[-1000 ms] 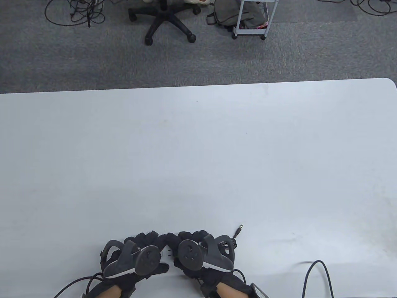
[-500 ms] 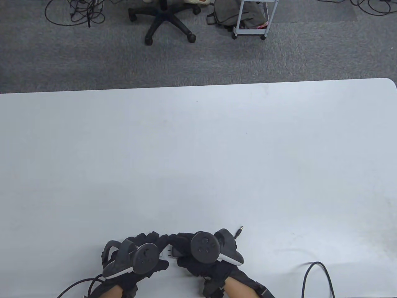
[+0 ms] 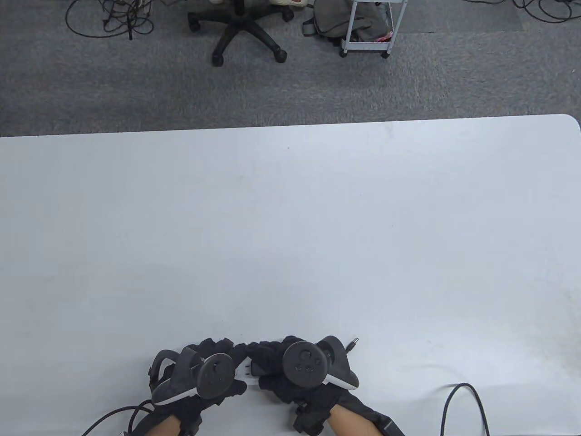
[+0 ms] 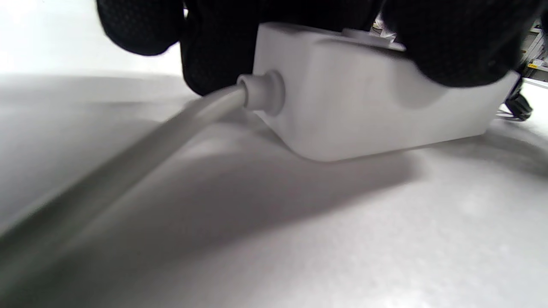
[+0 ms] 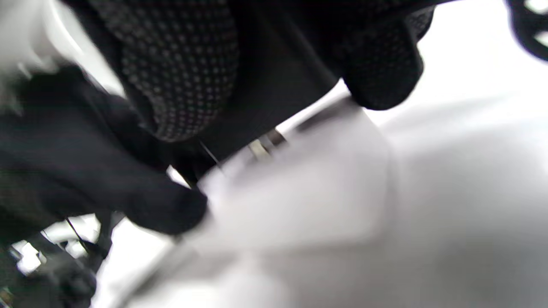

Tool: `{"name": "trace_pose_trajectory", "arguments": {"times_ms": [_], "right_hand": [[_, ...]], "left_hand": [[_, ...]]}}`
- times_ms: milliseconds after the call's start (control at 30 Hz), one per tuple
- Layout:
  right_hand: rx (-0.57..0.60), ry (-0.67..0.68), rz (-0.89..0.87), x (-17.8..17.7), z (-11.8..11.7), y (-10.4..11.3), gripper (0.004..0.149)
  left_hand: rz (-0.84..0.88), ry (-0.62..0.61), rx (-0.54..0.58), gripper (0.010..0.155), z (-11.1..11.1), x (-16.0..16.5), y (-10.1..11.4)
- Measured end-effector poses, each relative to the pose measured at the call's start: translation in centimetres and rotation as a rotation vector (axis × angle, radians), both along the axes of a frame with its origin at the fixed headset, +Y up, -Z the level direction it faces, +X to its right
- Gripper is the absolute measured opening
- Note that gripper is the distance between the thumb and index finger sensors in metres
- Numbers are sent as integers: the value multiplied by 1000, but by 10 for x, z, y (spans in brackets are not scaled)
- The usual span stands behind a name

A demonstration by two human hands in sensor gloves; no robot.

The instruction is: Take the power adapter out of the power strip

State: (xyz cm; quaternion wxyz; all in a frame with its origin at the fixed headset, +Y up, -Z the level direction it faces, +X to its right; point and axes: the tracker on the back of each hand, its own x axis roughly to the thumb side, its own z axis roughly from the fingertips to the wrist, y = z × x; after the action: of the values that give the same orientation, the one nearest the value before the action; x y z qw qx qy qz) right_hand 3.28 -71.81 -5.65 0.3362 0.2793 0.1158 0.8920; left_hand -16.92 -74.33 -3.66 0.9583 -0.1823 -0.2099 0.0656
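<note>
Left hand (image 3: 199, 374) presses down on the white power strip (image 4: 376, 107), fingers (image 4: 454, 47) curled over its top; strip lies flat on the counter (image 3: 290, 236) at the near edge. Right hand (image 3: 295, 370), just beside the left, grips the dark power adapter (image 3: 259, 367); its metal prongs (image 3: 245, 369) show bare between adapter and strip. The strip's grey cord (image 4: 128, 154) runs out of its end. Barrel connector (image 3: 352, 344) lies just right of the right hand.

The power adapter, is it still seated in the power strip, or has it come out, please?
Out, or nearly: the power adapter, gripped by the right hand, shows bare prongs beside the power strip, which the left hand holds.
</note>
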Motion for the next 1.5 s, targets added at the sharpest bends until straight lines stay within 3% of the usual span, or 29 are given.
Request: {"name": "trace_pose_trajectory", "arguments": {"times_ms": [100,167,333,600,800,1067,1300,1500], "right_hand": [[130,-132,-185,33,-1,43,59],[128,-179,-199,49,-1,47,60],[68,-251,-115,63,-7,37,63],[-59,-177,137,42,-18,0,61],[-180,-158,176,37,-23,-20,55],[-135,-340,201,44,-30,-30,55],[-58,-395,308,39,-26,-31,54],[-47,-376,232,44,-27,-25,54]], "left_hand": [[13,-8,-9,75,-1,-1,-1],[14,-7,-14,75,-1,0,-2],[7,-3,-11,75,0,1,-1],[3,2,-6,75,0,0,0],[9,2,-8,75,0,-1,0],[11,1,-9,75,-1,-1,0],[4,7,-6,75,-1,-1,1],[-21,2,7,76,1,0,2]]}}
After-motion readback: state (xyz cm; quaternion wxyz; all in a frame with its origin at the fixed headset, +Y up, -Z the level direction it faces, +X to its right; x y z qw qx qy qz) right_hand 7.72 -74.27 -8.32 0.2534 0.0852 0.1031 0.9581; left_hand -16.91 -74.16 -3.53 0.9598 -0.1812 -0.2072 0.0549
